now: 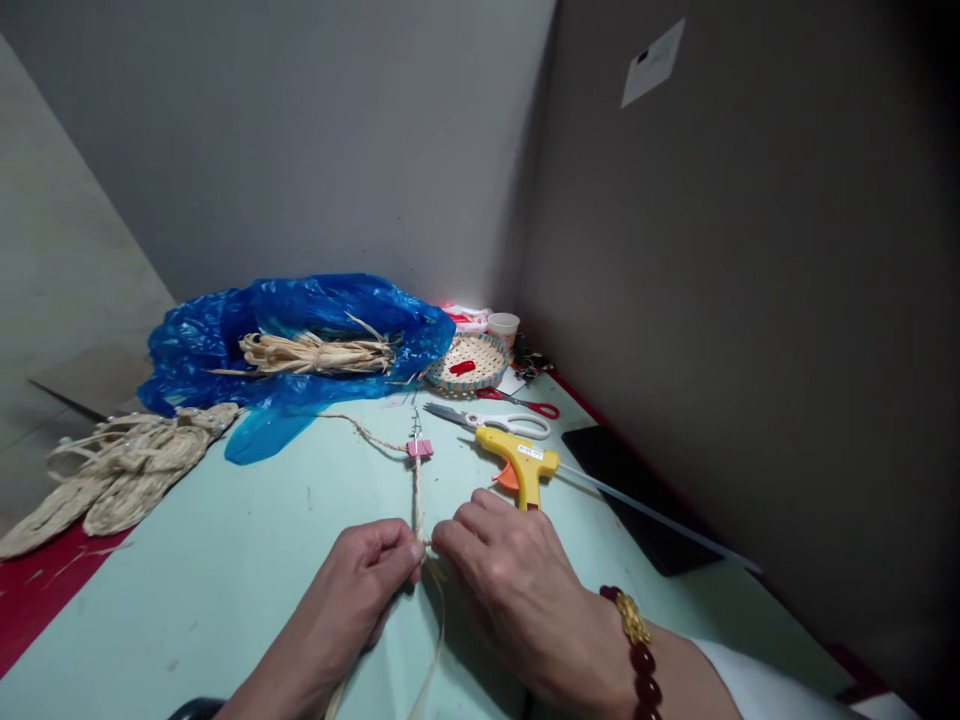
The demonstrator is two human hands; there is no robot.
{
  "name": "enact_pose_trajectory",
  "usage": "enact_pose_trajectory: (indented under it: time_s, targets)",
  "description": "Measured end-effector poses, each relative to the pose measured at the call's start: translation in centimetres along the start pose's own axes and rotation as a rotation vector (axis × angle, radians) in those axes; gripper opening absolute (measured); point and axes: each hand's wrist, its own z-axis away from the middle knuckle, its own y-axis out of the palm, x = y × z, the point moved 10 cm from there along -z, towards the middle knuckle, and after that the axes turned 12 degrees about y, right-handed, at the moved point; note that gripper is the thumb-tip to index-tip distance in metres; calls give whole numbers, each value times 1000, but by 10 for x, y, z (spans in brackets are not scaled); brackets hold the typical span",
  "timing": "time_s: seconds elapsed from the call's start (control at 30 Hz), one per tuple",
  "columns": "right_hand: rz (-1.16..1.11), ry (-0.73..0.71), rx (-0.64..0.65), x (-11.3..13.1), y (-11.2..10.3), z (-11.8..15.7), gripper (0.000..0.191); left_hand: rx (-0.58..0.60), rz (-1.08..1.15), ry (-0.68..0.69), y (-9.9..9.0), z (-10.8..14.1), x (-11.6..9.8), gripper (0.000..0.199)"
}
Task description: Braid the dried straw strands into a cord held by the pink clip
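A thin plaited straw cord (418, 492) runs toward me from a pink binder clip (420, 448) on the pale green tabletop. My left hand (371, 570) pinches the near end of the cord between thumb and forefinger. Close on its right, my right hand (506, 570) has its fingertips together on a strand at the same spot. Loose straw strands (441, 615) hang below the fingers toward the table's near side. A beaded bracelet (641, 655) circles my right wrist.
Behind lies a blue plastic bag (202, 345) with a straw bundle (319, 354). Woven straw pieces (139, 475) rest at left. Toward the right are a woven basket (487, 362), white scissors (517, 425), red scissors (536, 407), a yellow glue gun (529, 462) and a black flat object (637, 500).
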Motion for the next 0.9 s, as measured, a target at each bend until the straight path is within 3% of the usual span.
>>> enact_pose_trajectory:
  time_s: [0.1, 0.23, 0.33, 0.43, 0.5, 0.6, 0.67, 0.7, 0.8, 0.83, 0.9]
  targets:
    - [48, -106, -131, 16, -7, 8, 12, -16, 7, 8, 0, 1, 0, 32]
    - [144, -385, -297, 48, -7, 25, 20, 5, 252, -60, 9, 5, 4, 32]
    - [148, -492, -299, 57, 0, 31, 17, 8, 376, -90, 12, 7, 2, 33]
    - [111, -495, -209, 56, 1, 28, 17, 36, 416, -85, 14, 7, -1, 35]
    - [-43, -377, -140, 44, -8, 17, 16, 37, 407, -74, 12, 7, -2, 34]
    - [-381, 45, -112, -2, -25, -5, 17, 22, 325, -57, 7, 6, -3, 29]
    - [-590, 293, -5, -29, -13, -11, 19, 21, 265, -39, 5, 6, -5, 28]
    - [-709, 363, 111, -34, 0, -12, 21, 29, 231, -25, 5, 5, -6, 28]
    - [-1034, 423, 473, -26, 41, -8, 25, 50, 105, 35, 5, 4, -10, 28]
    - [-1071, 435, 515, -25, 47, -7, 24, 52, 43, 58, 3, 4, -12, 28]
    - [-1019, 459, 478, -30, 51, -8, 22, 39, -103, 103, -1, 5, -15, 28]
